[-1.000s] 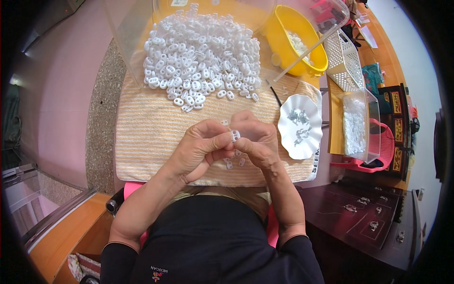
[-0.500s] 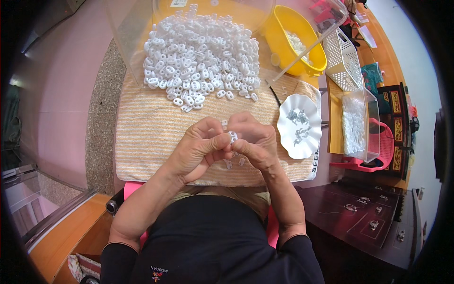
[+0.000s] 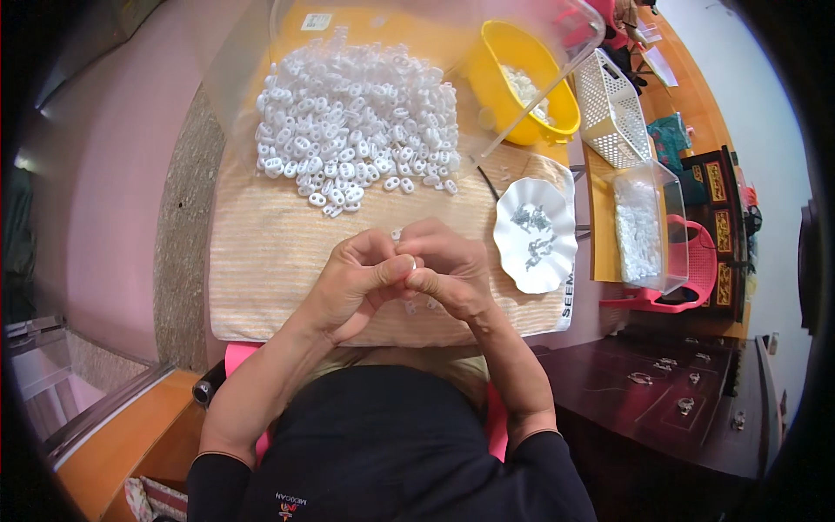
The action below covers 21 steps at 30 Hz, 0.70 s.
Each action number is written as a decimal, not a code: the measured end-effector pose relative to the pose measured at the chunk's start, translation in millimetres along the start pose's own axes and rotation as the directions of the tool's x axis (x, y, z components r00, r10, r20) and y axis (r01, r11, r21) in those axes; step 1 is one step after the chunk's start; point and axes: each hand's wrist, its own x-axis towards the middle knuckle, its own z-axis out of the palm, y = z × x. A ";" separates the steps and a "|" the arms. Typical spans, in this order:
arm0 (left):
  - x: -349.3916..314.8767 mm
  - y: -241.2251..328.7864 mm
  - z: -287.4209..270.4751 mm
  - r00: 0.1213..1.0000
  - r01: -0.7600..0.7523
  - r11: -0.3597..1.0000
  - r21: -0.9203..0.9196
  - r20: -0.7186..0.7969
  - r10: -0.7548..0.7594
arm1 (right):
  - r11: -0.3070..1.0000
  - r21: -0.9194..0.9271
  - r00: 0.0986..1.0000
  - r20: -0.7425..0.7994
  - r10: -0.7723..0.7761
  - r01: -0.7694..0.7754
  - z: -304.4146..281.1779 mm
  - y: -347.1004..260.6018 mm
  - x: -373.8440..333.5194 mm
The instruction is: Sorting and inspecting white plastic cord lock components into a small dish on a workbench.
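My left hand point(image 3: 358, 283) and my right hand point(image 3: 454, 277) meet over the front of the striped towel point(image 3: 261, 287). Thumbs and fingers of both pinch one small white two-holed plastic cord lock point(image 3: 411, 268), which they mostly cover. Several loose white pieces lie on the towel behind and below the fingers, partly hidden. Beyond the hands, a big heap of white two-holed cord locks point(image 3: 357, 130) spills from a clear plastic bin point(image 3: 235, 96) tipped toward me. Right of my right hand stands a white wavy-edged plate point(image 3: 539, 271) with small grey metal bits, perhaps springs.
A yellow tub point(image 3: 557, 91) holding whitish pieces stands at the back right, near a thin black stick point(image 3: 488, 181). Farther right are a white perforated basket point(image 3: 613, 113), a clear box of white pieces point(image 3: 639, 230), a pink chair point(image 3: 700, 261) and a dark cabinet point(image 3: 652, 391).
The view has shifted slightly, so the table's things sit a bit lower and farther left. Both hands still pinch the cord lock, now more covered by the fingertips.
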 end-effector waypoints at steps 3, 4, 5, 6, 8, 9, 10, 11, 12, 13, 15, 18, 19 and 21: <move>0.9 -2.5 -1.1 1.000 0.003 1.000 0.018 -0.015 -0.003 | 0.993 0.092 0.997 -0.002 0.081 -0.080 -0.5 -4.1 -1.0; 1.1 -3.2 -0.9 0.999 0.015 0.999 0.030 -0.046 -0.013 | 0.993 0.084 0.996 0.019 0.084 -0.085 -3.3 -6.5 -0.9; 0.8 -4.8 -2.0 0.999 0.010 0.999 0.034 -0.038 -0.009 | 0.994 0.078 0.997 0.020 0.077 -0.078 -5.4 -10.9 -1.1; 0.6 -6.8 -3.5 1.000 0.023 1.000 0.012 -0.006 -0.023 | 0.997 -0.044 0.998 0.017 0.066 -0.065 -7.8 -16.3 -2.2; 0.7 -5.8 -1.3 0.999 0.030 1.000 -0.005 0.028 -0.030 | 0.940 -0.339 0.995 -0.067 -0.069 0.042 -10.4 -24.6 -3.2; 0.7 -3.9 2.8 0.999 0.037 0.999 0.007 -0.033 -0.037 | 0.854 -0.507 0.971 -0.125 -0.205 0.115 -11.2 -26.5 -2.3; 1.1 -2.4 4.5 0.995 0.044 0.999 0.018 -0.095 -0.042 | 0.788 -0.572 0.881 -0.225 -0.417 0.228 -15.3 -21.3 0.6; 1.9 -2.7 4.7 0.994 0.044 0.998 0.035 -0.097 -0.041 | 0.756 -0.607 0.783 -0.337 -0.522 0.243 -18.3 -30.2 3.6; 1.7 -2.3 5.8 0.995 0.042 0.998 0.038 -0.094 -0.038 | 0.662 -0.723 0.694 -0.374 -0.616 0.198 -28.8 -36.3 10.9; 0.8 -2.7 7.2 0.995 0.032 0.997 0.071 -0.093 -0.025 | 0.581 -0.806 0.623 -0.397 -0.674 0.114 -36.4 -49.0 14.4; -0.1 -3.9 7.9 0.996 0.018 0.994 0.110 -0.089 -0.009 | 0.444 -0.896 0.498 -0.390 -0.774 -0.011 -56.8 -71.8 29.9; 1.0 -8.3 5.5 0.995 0.016 0.987 0.160 -0.099 0.000 | 0.438 -0.890 0.374 -0.366 -0.852 0.128 -104.9 -85.3 65.0; 2.0 -9.5 3.1 0.994 0.009 0.983 0.183 -0.107 0.011 | 0.403 -0.914 0.455 -0.343 -0.822 0.040 -120.6 -88.4 74.0; 2.8 -8.9 4.3 0.994 0.000 0.979 0.206 -0.109 0.023 | 0.553 -0.832 0.626 -0.457 -0.632 -0.048 -150.2 -81.9 86.6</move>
